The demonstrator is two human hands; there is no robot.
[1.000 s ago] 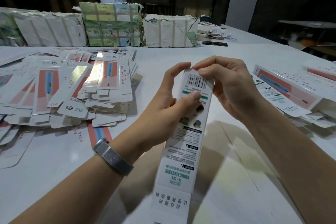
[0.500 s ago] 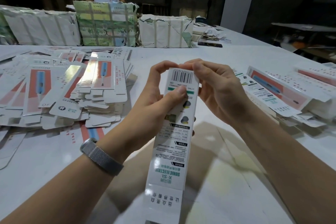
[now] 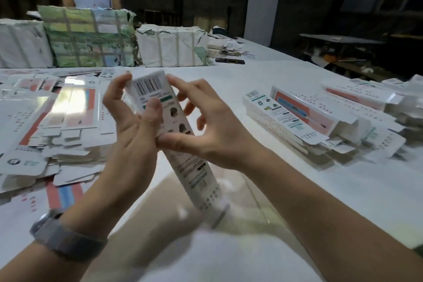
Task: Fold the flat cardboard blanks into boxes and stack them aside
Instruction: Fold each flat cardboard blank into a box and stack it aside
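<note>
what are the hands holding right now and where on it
Both hold one long box at its upper, barcode end: the left hand from the left side, the right hand from the right.

Almost nothing can be read at this moment. The long white box (image 3: 176,135), held up between both hands, carries a black barcode (image 3: 148,86) on its top panel, tilted and smeared by motion; no digits under it can be made out. Below the barcode lie a green band and rows of small print, all too blurred to read. To the right of that box, the nearest folded box (image 3: 274,112) in the pile on the table also bears a small barcode at its far end and green-and-black label blocks, none legible.
</note>
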